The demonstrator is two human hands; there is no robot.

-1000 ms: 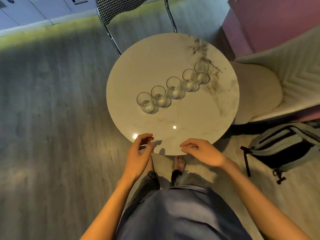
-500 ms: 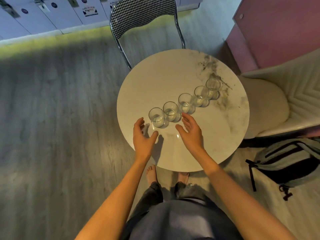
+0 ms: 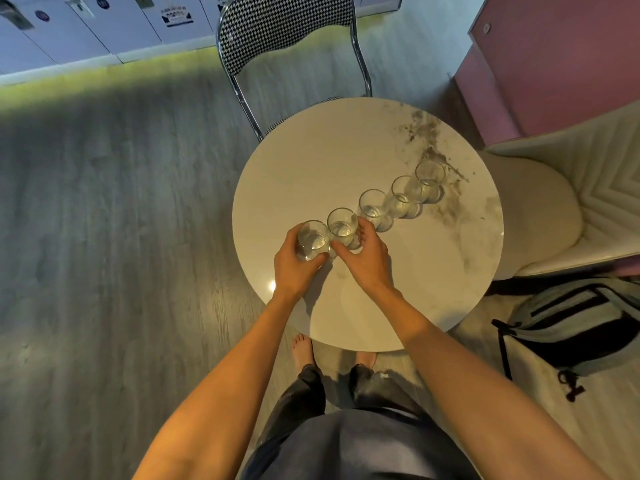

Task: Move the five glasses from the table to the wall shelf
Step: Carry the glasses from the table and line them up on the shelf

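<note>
Several clear glasses stand in a diagonal row on the round marble table (image 3: 433, 271). My left hand (image 3: 294, 268) is wrapped around the nearest, leftmost glass (image 3: 313, 237). My right hand (image 3: 365, 261) grips the second glass (image 3: 342, 225), thumb on its near side and fingers on its right. Both glasses rest on the tabletop. Further up the row stand the third glass (image 3: 373, 206), fourth glass (image 3: 405, 195) and fifth glass (image 3: 430, 176), untouched. No wall shelf is in view.
A houndstooth chair (image 3: 284, 32) with a chrome frame stands behind the table. A cream padded chair (image 3: 554, 202) is at the right, a grey backpack (image 3: 568, 327) lies on the floor beside it, and a pink cabinet (image 3: 554, 64) stands beyond. White lockers line the far wall.
Both hands moved forward from the table's near edge to the row and closed around the two nearest glasses. The camera view shifted forward as well.
</note>
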